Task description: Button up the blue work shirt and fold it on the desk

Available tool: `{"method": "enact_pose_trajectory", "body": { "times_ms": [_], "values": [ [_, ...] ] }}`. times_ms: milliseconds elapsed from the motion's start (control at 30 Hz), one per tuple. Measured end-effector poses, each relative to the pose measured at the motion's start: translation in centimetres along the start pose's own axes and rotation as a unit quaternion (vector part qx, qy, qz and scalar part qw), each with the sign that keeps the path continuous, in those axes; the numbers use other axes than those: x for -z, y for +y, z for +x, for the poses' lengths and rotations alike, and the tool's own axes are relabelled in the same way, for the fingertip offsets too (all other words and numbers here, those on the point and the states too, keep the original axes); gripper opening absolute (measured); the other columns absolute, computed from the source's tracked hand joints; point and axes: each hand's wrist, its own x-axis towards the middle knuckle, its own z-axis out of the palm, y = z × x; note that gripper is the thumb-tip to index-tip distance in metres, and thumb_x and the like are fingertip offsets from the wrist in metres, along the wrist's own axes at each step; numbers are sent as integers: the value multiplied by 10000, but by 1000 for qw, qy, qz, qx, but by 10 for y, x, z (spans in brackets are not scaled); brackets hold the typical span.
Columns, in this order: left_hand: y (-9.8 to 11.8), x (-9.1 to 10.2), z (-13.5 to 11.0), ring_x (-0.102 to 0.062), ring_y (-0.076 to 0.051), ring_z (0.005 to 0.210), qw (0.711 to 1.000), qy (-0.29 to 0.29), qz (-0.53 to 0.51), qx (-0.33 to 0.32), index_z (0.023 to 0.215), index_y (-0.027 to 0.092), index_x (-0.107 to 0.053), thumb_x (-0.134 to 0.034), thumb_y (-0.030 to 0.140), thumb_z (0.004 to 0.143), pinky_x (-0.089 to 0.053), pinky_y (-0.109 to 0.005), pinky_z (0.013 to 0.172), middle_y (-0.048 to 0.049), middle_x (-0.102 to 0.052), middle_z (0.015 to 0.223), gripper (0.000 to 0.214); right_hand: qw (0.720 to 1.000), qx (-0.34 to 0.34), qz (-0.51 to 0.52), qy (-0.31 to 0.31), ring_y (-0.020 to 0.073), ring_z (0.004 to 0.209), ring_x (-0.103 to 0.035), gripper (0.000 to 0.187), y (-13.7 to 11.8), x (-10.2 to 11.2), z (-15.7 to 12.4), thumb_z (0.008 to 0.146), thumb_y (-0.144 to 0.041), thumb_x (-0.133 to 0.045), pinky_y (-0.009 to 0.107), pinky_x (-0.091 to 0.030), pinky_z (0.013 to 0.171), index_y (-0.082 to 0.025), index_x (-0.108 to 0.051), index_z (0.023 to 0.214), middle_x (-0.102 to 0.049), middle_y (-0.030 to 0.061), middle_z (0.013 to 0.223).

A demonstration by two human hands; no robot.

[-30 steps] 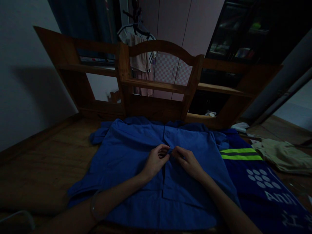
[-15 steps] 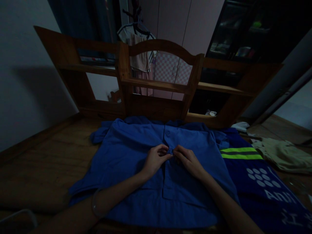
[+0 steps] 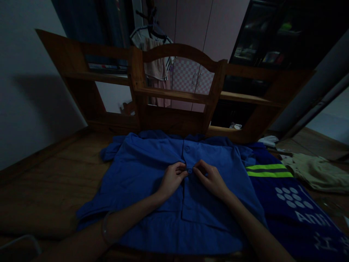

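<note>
A blue button-up shirt (image 3: 141, 174) lies spread flat on a wooden surface in front of me, collar away from me. My left hand (image 3: 171, 179) and my right hand (image 3: 210, 179) meet at the shirt's front placket, fingers pinched on the fabric around a small button (image 3: 189, 170). Another button (image 3: 187, 149) shows higher up on the placket. A bracelet circles my left wrist (image 3: 105, 227).
A dark blue garment (image 3: 289, 203) with yellow-green stripes and white lettering lies to the right, partly under the shirt. A beige cloth (image 3: 317, 171) lies further right. A wooden headboard-like frame (image 3: 174, 91) stands behind, with clothes on hangers (image 3: 155, 65) beyond it.
Both hands stay at the same button on the placket, their fingers shifting slightly. The view has tilted a little.
</note>
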Motion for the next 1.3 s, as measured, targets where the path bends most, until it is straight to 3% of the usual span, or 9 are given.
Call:
{"method": "enact_pose_trajectory", "body": {
  "times_ms": [233, 467, 867, 1300],
  "values": [
    [-3, 0, 0, -661, -178, 814, 999, 27, 21, -1, 883, 146, -640, -679, 225, 720, -523, -293, 766, -53, -690, 875, 185, 1000, -2, 10, 1, 126, 606, -571, 142, 5, -3, 1, 907, -288, -490, 225, -415, 567, -214, -508, 1028, -601, -17, 721],
    [-2, 2, 1, -665, -190, 795, 999, 37, 30, -3, 822, 147, -651, -734, 318, 690, -524, -291, 754, -57, -699, 825, 232, 1000, 19, 9, 12, 131, 740, -590, 89, 5, 1, 2, 893, -237, -508, 242, -460, 656, -203, -574, 941, -632, 19, 882],
    [5, 1, -1, -659, -158, 791, 999, 31, 4, -16, 851, 154, -604, -717, 240, 700, -519, -254, 744, -25, -664, 812, 208, 999, 26, 13, 16, 129, 737, -594, 114, 1, 2, 1, 864, -194, -508, 242, -484, 663, -201, -566, 962, -628, 24, 895],
    [11, 1, -5, -644, -149, 843, 998, 11, 42, -48, 1037, 217, -594, -629, 155, 753, -507, -241, 765, -9, -634, 863, 292, 1000, 28, 5, -1, 122, 747, -584, 160, 0, 2, -1, 840, -149, -502, 239, -467, 663, -203, -556, 981, -616, 16, 913]
  ]
}}
